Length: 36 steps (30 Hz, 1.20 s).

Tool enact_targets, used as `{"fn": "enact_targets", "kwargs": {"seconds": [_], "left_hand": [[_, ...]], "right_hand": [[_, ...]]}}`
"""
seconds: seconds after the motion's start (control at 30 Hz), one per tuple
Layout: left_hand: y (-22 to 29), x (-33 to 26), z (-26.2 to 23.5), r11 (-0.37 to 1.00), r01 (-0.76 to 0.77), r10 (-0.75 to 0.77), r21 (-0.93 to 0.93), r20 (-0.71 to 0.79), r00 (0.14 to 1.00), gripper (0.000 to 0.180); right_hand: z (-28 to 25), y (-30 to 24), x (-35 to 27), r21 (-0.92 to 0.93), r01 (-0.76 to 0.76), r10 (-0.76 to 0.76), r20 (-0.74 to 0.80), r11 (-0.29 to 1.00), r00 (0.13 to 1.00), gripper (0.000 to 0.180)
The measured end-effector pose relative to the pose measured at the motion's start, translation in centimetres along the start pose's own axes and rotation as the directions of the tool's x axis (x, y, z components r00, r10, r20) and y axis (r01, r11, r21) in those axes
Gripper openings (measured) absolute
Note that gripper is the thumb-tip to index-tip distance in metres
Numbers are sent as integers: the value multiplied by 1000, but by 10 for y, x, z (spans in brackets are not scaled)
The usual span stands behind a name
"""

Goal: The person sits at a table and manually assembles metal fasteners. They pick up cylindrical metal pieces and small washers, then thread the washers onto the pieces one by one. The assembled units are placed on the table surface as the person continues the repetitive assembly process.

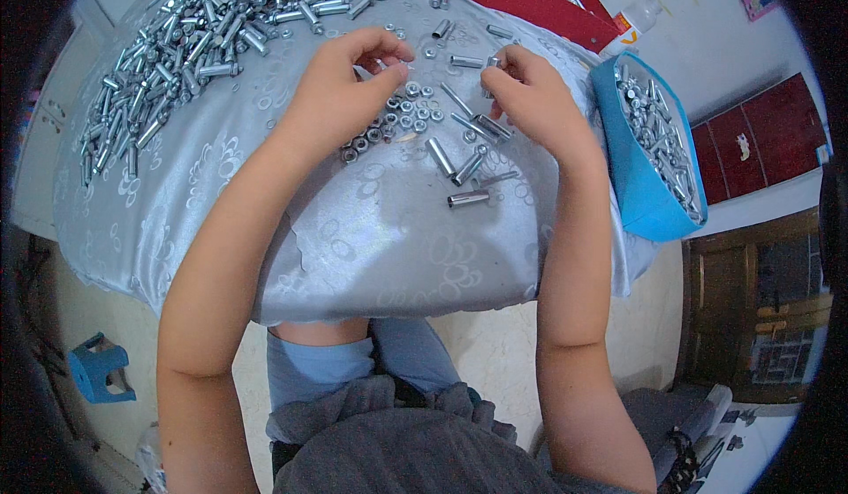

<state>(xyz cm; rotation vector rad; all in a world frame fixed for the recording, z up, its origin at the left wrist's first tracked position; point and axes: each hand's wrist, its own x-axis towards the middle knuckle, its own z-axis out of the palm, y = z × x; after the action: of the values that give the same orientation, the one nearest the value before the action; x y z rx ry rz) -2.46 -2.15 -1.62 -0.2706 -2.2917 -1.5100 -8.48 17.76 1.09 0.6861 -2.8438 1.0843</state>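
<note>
My left hand (340, 87) hovers above the far middle of the cloth-covered table, fingers curled toward the thumb. What lies between those fingertips, if anything, is too small to make out. Below it sits a cluster of hex nuts (411, 105), mostly standing close together. To the right, my right hand (534, 101) is closed in a pinch on a short silvery metal sleeve (494, 63), partly covered by the thumb and fingers. Loose metal sleeves (468, 199) and thin bolts (457, 99) lie scattered between and in front of my hands.
A large heap of metal anchor bolts (203, 39) spreads over the table's far left. At the right edge stands a blue fabric bin (629, 189) filled with similar hardware. Behind are a red box (530, 3) of metal parts and a plastic bottle (638, 17).
</note>
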Motion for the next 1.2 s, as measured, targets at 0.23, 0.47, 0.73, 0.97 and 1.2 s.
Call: {"fn": "enact_targets", "kwargs": {"seconds": [0.23,0.47,0.73,0.97,1.2], "left_hand": [[-4,-1,0,995,-27,28,93,-14,1000,17],[-8,-4,2,997,-26,24,79,28,999,17],[-8,-4,3,999,-5,5,33,12,1000,19],[-7,-3,3,998,29,-28,-56,14,999,20],[-7,-3,3,996,45,-44,-73,10,999,20]], "right_hand": [[10,4,1,-41,116,-116,0,992,993,23],[13,3,0,-274,108,-94,63,956,994,33],[17,9,0,-195,208,-187,118,959,975,30],[18,10,-1,-274,119,-111,44,954,993,32],[14,2,-1,-297,75,-41,118,952,992,33]]}}
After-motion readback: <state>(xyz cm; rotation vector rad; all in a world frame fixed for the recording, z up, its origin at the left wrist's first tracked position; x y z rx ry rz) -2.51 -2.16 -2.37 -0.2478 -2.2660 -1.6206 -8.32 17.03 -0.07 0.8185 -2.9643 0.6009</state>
